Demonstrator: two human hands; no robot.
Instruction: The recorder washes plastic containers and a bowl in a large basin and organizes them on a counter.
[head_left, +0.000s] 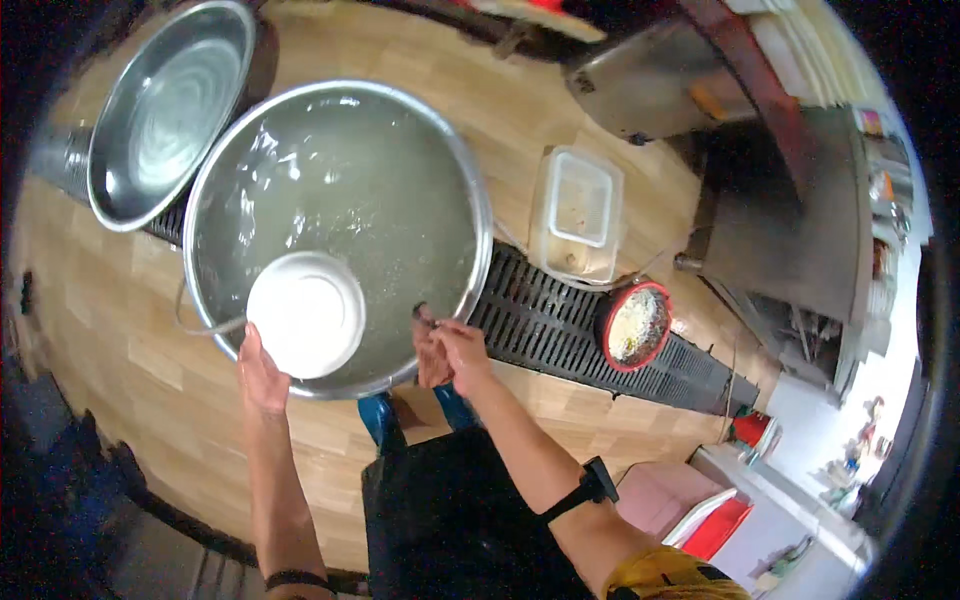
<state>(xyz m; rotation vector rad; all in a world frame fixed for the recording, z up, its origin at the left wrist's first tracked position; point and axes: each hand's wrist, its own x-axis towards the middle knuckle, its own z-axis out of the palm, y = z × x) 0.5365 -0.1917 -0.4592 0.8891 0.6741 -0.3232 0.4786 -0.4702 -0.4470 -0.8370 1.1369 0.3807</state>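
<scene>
A round white bowl (306, 319) is gripped at its near-left rim by my left hand (262, 373). It is over the near-left part of a large metal basin (480, 255) full of cloudy greyish water. Whether the bowl's inside or underside faces me, I cannot tell. My right hand (465, 358), at the basin's near-right rim, is closed around a brownish scrubbing cloth or pad (431, 358) with a dark tip. The bowl and the pad are apart.
A second metal basin (169, 112) holding water stands at the far left. To the right are a clear plastic container (577, 262), a slotted floor drain grate (544, 311), a red-rimmed bucket (664, 352) with pale scraps, and a metal cabinet (787, 217). A thin hose (585, 286) crosses the grate.
</scene>
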